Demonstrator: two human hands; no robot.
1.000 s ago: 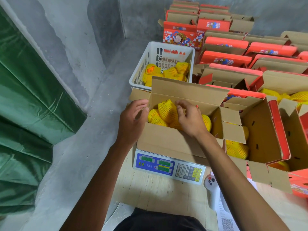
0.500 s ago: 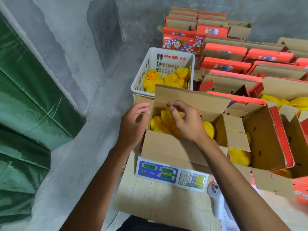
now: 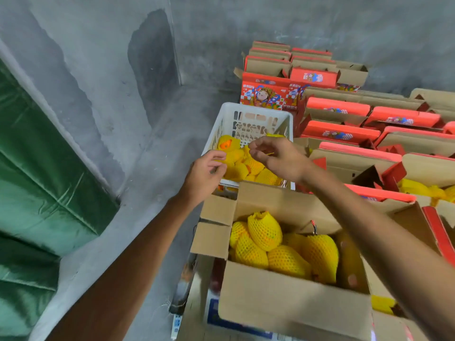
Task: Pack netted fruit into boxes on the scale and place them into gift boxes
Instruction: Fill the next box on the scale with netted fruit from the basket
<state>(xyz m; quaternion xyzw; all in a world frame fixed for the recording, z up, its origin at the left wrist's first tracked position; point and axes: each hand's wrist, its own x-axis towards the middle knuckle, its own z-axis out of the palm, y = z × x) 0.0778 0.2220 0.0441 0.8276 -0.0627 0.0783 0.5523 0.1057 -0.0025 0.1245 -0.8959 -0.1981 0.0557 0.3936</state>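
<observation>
An open cardboard box [image 3: 293,306] sits on the scale [image 3: 236,324] at the bottom, holding several fruits in yellow foam nets [image 3: 285,249]. Behind it stands a white plastic crate [image 3: 231,119] with more netted fruit [image 3: 246,166] inside. My left hand [image 3: 205,174] reaches over the crate's near left corner, fingers apart, touching or just above the fruit. My right hand [image 3: 275,157] hovers over the crate's right side, fingers loosely spread, holding nothing.
Rows of red gift boxes [image 3: 337,110] with open cardboard flaps fill the floor to the right and back. One at the right edge holds netted fruit [image 3: 423,190]. A grey concrete wall and a green tarp [image 3: 37,183] are on the left.
Both hands have left the box on the scale and moved forward over the white crate. The camera has tilted and come closer.
</observation>
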